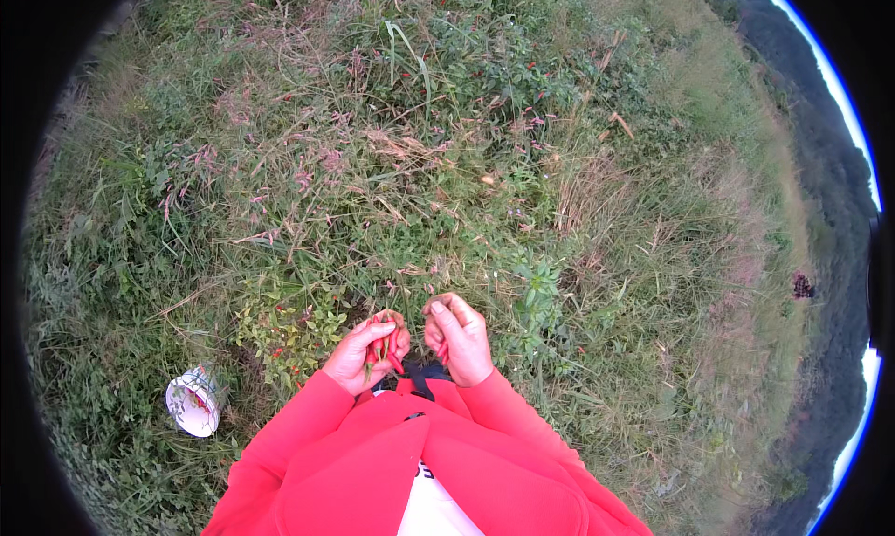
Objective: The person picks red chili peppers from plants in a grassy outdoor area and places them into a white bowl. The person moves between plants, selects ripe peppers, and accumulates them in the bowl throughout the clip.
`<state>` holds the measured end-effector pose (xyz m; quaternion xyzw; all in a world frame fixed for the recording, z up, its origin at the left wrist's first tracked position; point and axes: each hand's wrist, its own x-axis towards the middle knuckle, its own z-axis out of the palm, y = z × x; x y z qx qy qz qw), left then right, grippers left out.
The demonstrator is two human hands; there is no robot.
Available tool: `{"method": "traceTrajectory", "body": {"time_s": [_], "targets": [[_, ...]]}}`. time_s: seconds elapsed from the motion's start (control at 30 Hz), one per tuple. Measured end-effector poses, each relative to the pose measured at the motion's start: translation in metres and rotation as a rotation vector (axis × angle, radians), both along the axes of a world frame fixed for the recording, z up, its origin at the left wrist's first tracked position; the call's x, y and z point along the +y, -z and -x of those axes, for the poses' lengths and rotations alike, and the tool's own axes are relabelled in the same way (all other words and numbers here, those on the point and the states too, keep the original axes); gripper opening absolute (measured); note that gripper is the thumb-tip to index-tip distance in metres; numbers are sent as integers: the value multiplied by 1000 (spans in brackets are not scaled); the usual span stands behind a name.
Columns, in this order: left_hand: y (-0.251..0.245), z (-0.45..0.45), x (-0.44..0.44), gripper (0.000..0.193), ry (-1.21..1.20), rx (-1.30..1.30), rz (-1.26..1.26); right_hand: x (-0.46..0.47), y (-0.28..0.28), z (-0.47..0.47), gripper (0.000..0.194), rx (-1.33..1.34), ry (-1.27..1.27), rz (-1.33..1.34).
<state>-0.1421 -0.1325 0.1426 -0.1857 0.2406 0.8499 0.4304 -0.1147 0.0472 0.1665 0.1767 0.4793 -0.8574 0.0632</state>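
My left hand (360, 354) is closed around several red chili peppers (380, 347) with green stems, which stick out between the thumb and fingers. To its right, at about the same height, my right hand (461, 337) is curled with the thumb on top. A red chili pepper (442, 353) shows below its bent fingers, mostly hidden by the hand. The two hands are a small gap apart, in front of my red jacket (349, 459). Just left of my left hand grows a yellowish-green chili plant (280, 330) bearing small red fruit.
A white bucket (184, 418) with some red peppers inside leans among the weeds at lower left. Tall grass and pink-flowered weeds (328, 162) spread ahead. A leafy green plant (538, 295) stands right of my right hand. Far right, a person (803, 285) appears small before a dark hillside.
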Motion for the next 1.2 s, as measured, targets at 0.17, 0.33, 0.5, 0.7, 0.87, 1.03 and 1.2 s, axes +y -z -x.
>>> {"method": "traceTrajectory", "body": {"time_s": [0.17, 0.33, 0.5, 0.7, 0.87, 1.03, 1.2], "targets": [[-39, -11, 31, 13, -148, -122, 13, -25, -45, 13, 7, 476, 36, -914], [-55, -27, 58, 20, -270, -137, 124, -15, -55, 9, 8, 726, 112, -1035], [-47, -61, 101, 40, -300, -108, 25, 26, -57, -16, 13, 879, -8, -1062], [-26, -91, 146, 47, -309, 6, -162, 75, -56, -46, 13, 902, -47, -1053], [-35, -96, 173, 44, -428, 0, 138, 104, -53, -57, 12, 909, 70, -1028], [-3, -97, 150, 35, -421, 293, -133, 96, -62, -55, 18, 864, 26, -923], [-60, -101, 151, 47, -464, 352, 44, 74, -70, -49, 26, 851, -60, -1077]]}}
